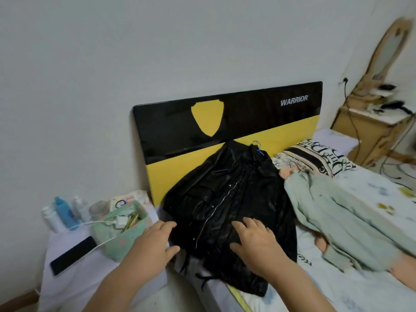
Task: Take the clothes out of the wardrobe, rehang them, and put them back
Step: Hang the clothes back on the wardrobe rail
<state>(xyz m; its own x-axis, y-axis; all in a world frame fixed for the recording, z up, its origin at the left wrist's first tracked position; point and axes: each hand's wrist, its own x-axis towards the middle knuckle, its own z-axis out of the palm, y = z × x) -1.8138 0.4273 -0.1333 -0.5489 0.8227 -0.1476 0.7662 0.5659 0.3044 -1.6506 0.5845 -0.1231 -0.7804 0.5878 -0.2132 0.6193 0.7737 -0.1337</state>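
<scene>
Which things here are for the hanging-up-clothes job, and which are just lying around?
For the job:
black jacket spread on the bed
blue hanger hook poking out at its collar
pale green garment beside it
left hand and right hand, both flat at the jacket

Just lying around:
bottles
green pouch
white charger cable
pillow
dressing table

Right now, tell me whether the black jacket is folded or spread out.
Spread out. The black jacket lies flat, front up, on the bed, a blue hanger hook at its collar.
</scene>
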